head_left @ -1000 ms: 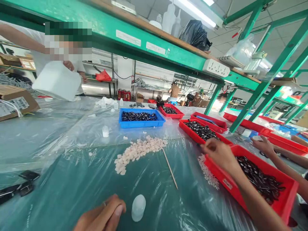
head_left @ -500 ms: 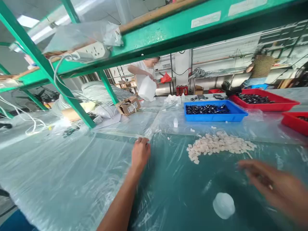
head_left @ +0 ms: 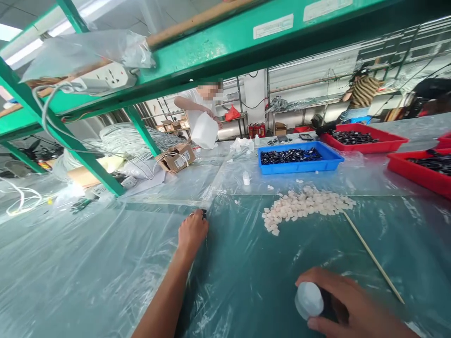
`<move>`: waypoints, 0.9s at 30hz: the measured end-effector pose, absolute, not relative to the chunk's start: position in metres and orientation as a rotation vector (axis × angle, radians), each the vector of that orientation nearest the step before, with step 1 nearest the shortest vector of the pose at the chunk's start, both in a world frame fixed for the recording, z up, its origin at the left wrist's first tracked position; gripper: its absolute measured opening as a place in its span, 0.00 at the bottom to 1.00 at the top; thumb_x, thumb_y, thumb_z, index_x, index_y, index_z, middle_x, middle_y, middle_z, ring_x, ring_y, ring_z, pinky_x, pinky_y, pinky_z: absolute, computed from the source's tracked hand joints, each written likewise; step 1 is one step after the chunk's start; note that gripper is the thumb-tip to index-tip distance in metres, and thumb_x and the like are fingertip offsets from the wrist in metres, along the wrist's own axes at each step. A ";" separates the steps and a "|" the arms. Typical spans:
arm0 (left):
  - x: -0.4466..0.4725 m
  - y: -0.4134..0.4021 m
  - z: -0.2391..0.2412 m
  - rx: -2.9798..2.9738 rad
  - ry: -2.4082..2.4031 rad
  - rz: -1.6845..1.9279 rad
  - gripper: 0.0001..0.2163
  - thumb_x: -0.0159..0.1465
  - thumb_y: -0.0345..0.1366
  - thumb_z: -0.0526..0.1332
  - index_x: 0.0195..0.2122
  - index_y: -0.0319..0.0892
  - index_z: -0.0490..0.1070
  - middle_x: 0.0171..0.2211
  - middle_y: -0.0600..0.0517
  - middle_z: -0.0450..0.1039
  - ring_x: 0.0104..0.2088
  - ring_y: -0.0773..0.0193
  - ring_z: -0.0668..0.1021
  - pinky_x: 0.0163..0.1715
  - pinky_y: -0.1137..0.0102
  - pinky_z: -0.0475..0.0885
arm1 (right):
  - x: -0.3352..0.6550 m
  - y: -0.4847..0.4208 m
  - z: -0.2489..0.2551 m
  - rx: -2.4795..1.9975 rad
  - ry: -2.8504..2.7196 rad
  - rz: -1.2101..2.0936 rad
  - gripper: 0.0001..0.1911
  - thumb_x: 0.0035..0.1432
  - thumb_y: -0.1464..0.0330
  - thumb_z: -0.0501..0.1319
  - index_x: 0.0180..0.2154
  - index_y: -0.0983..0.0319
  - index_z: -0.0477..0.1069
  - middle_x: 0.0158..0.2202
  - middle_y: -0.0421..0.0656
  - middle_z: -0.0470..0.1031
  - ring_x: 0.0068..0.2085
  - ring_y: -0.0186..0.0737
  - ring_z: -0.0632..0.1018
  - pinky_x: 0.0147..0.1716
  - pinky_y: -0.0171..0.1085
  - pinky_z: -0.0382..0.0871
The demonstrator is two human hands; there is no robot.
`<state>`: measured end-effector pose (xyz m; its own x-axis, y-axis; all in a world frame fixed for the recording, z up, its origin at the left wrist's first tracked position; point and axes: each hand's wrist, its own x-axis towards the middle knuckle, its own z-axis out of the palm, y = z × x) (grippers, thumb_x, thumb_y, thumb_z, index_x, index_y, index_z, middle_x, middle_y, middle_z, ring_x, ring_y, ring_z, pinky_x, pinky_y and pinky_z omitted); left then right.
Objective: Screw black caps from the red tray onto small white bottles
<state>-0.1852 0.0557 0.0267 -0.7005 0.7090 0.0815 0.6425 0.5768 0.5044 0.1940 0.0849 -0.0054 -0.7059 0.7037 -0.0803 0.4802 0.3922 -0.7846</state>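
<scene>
My left hand point(head_left: 192, 233) reaches forward across the plastic-covered green table point(head_left: 246, 281), its fingers curled over a small dark object point(head_left: 203, 214) at the sheet's edge. Near the bottom right, my right hand point(head_left: 347, 307) wraps its thumb and fingers round a small translucent white bottle point(head_left: 309, 300) lying on the table. A pile of small white caps point(head_left: 306, 204) lies beyond the bottle. A thin wooden stick point(head_left: 373, 257) lies to the right of the pile.
A blue tray point(head_left: 298, 158) and red trays point(head_left: 362, 139) of dark parts stand at the back right. A cardboard box point(head_left: 176, 157) and cable bundles sit at the left by green shelf posts point(head_left: 88, 159). A person holding a white container point(head_left: 203, 130) stands opposite.
The view swung left. My left hand reached forward to the sheet's edge. My right hand came back from the red tray and closed round the white bottle.
</scene>
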 end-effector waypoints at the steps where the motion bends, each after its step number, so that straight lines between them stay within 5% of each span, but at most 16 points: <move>1: -0.183 0.056 0.029 1.162 2.571 0.882 0.14 0.73 0.38 0.67 0.57 0.41 0.74 0.53 0.45 0.78 0.52 0.50 0.81 0.54 0.49 0.78 | 0.193 0.083 0.000 -1.054 -2.385 1.217 0.15 0.55 0.58 0.71 0.45 0.48 0.83 0.43 0.41 0.84 0.40 0.48 0.83 0.41 0.36 0.80; 6: -0.140 0.055 0.036 1.134 1.792 1.327 0.18 0.74 0.47 0.62 0.57 0.40 0.74 0.38 0.50 0.78 0.39 0.57 0.82 0.39 0.61 0.81 | 0.202 0.079 0.011 -1.154 -2.135 1.239 0.23 0.56 0.54 0.70 0.54 0.44 0.80 0.60 0.38 0.78 0.55 0.48 0.81 0.53 0.35 0.77; 8: -0.113 0.051 0.037 1.033 1.531 1.385 0.24 0.68 0.50 0.68 0.58 0.41 0.72 0.37 0.50 0.79 0.39 0.57 0.82 0.37 0.65 0.81 | 0.205 0.078 0.015 -1.182 -2.163 1.276 0.27 0.58 0.54 0.68 0.60 0.43 0.76 0.63 0.39 0.74 0.53 0.45 0.82 0.54 0.36 0.76; 14: -0.048 0.030 0.038 0.806 1.149 1.364 0.17 0.56 0.37 0.81 0.33 0.43 0.72 0.38 0.52 0.81 0.35 0.62 0.82 0.34 0.71 0.80 | 0.202 0.083 0.036 -1.061 -2.308 1.230 0.23 0.60 0.67 0.65 0.56 0.46 0.72 0.54 0.36 0.76 0.48 0.39 0.79 0.49 0.35 0.75; 18: -0.031 0.023 0.038 0.744 1.107 1.402 0.17 0.55 0.40 0.83 0.42 0.44 0.83 0.35 0.52 0.81 0.32 0.65 0.81 0.32 0.74 0.79 | 0.203 0.084 0.046 -0.959 -2.337 0.993 0.15 0.59 0.73 0.63 0.46 0.49 0.71 0.44 0.31 0.78 0.42 0.32 0.79 0.43 0.29 0.74; 27: -0.017 0.014 0.037 0.881 1.107 1.529 0.11 0.56 0.43 0.82 0.32 0.45 0.84 0.34 0.54 0.80 0.33 0.67 0.81 0.36 0.78 0.77 | 0.219 0.081 0.042 -0.739 -2.353 0.291 0.31 0.57 0.73 0.67 0.59 0.48 0.66 0.55 0.36 0.81 0.49 0.38 0.86 0.43 0.25 0.82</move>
<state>-0.0166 0.0143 0.0367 -0.2238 0.9746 -0.0009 -0.3046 -0.0691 0.9500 0.2191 0.0813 0.0425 -0.6328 0.5764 0.5171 0.4331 0.8170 -0.3807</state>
